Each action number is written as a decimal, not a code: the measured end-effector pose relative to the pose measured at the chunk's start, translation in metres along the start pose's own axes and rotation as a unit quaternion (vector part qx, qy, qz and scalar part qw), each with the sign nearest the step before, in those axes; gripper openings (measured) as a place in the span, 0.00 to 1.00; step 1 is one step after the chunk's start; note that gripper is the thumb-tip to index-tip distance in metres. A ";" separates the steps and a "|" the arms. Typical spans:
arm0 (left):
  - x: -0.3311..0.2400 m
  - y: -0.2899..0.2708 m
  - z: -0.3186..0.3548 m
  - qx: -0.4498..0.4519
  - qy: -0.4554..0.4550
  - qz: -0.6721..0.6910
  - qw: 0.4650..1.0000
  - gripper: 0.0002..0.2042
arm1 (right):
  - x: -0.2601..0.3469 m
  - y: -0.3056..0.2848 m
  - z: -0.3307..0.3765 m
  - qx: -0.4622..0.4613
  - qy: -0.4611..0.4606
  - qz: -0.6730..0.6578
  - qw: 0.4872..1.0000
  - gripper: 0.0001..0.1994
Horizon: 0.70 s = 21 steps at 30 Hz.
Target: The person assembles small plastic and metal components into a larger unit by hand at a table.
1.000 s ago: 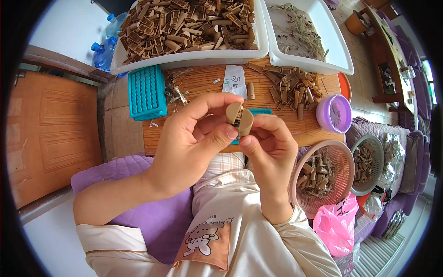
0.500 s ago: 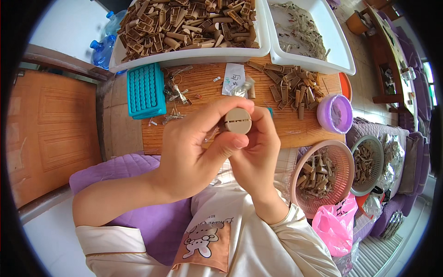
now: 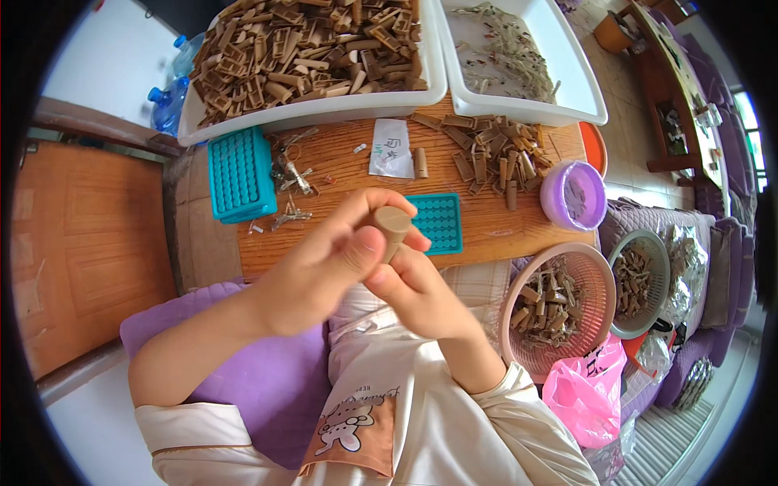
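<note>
A tan, cork-shaped plastic cylinder (image 3: 392, 221) is held up over the near edge of the table, its round end turned upward. My left hand (image 3: 332, 255) grips it, with the thumb on the near side and the fingers curled around the far side. Close below, my right hand (image 3: 423, 293) pinches the lower part of the same cylinder; its fingertips are partly hidden. Beyond the hands lies a teal tray (image 3: 438, 225) with rows of round pockets. A similar loose cylinder (image 3: 421, 163) stands beside a paper slip (image 3: 392, 147) with handwriting.
A white bin (image 3: 324, 103) of brown half-shells and another white bin (image 3: 596, 97) of wire bundles stand at the back. Teal trays (image 3: 241, 174) are stacked left. Loose shells (image 3: 502, 158), a purple bowl (image 3: 574, 194) and a pink basket (image 3: 519, 324) are on the right.
Both hands have lowered slightly and moved left, tilting the cylinder. The seam across its end looks narrower. The teal tray and loose cylinder behind the hands have come into fuller view.
</note>
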State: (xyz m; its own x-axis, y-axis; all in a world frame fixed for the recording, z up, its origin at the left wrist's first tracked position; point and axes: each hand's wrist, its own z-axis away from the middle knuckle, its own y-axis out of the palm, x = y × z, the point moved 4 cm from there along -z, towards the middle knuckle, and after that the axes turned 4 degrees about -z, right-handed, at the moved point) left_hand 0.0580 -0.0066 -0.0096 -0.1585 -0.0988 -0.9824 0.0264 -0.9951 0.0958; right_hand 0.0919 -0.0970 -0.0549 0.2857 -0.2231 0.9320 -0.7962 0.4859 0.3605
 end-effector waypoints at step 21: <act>0.020 -0.013 -0.009 0.027 -0.161 0.154 0.974 0.21 | 0.029 -0.301 0.031 -0.204 0.153 0.742 0.620 0.08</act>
State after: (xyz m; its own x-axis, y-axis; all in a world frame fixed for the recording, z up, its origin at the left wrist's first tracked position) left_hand 0.0633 0.0040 -0.0319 -0.4538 -0.3830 -0.8046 0.0711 -0.9156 0.3957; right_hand 0.3237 -0.2756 -0.1376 -0.4628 0.8657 0.1907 -0.1205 0.1517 -0.9811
